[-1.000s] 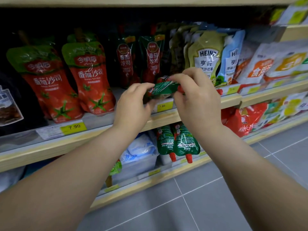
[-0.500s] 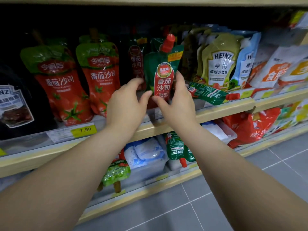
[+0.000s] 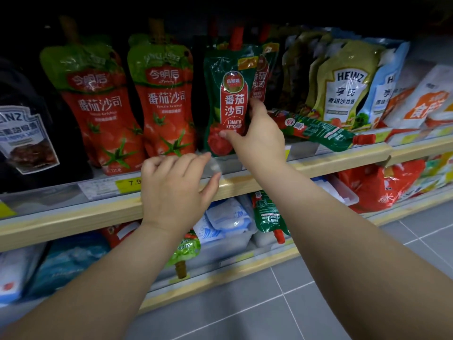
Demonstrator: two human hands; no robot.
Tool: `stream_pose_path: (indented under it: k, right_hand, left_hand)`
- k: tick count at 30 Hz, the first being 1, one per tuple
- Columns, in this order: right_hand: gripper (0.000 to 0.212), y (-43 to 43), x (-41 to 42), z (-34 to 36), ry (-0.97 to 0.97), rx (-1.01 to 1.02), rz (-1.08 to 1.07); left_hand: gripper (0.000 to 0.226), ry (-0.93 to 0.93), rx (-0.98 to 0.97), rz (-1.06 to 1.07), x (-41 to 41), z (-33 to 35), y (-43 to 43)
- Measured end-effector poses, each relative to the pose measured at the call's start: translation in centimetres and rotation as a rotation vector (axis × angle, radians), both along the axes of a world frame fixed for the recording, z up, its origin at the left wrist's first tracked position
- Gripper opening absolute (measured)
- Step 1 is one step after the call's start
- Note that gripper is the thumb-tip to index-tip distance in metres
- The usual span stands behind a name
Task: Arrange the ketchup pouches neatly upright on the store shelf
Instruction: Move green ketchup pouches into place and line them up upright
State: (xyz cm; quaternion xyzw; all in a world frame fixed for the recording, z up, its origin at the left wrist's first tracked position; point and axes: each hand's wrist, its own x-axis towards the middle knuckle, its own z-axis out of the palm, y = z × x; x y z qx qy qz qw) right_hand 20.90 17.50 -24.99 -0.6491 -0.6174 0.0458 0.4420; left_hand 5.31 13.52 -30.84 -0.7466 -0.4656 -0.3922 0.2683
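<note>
One glossy green pouch [image 3: 229, 101] upright in right hand [image 3: 257, 141].

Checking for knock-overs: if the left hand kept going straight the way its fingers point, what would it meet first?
Probably the base of the upright green ketchup pouch, which the right hand already steadies. The left hand points up and rightward over the shelf's clear lip. Depth is unclear.

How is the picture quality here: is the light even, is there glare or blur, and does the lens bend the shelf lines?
Head view: the shelf's back and top are dark; glare streaks the Heinz pouch and the two red ketchup pouches. The left hand is slightly motion-blurred; the right hand, on the green ketchup pouch, is sharper. The wide lens curves the shelf edge.
</note>
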Motion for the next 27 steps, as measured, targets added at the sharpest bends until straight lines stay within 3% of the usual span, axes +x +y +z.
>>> stream_pose_path:
  k: [8,13,20,24,27]
  right_hand:
    - [0.081,-1.2,0.1,0.2,-0.057,-0.045,0.053]
    - [0.056,-4.3,5.0,0.8,-0.379,0.134,-0.109]
    - [0.054,-6.8,11.4,1.7,-0.799,-0.004,-0.252]
    - [0.037,-6.6,13.2,0.9,-0.839,-0.082,-0.281]
    - [0.035,-6.5,13.9,0.1,-0.806,-0.007,-0.217]
  left_hand:
    - [0.034,-0.012,-0.053,-0.001,0.2,0.5,-0.5]
    - [0.039,-0.061,-0.154,0.034,1.5,1.2,-0.9]
    - [0.044,-0.098,-0.189,-0.108,6.7,2.9,-0.9]
    - [0.050,-0.136,-0.263,-0.161,9.3,3.2,-0.8]
    - [0.055,-0.132,-0.324,-0.165,10.8,3.6,-0.6]
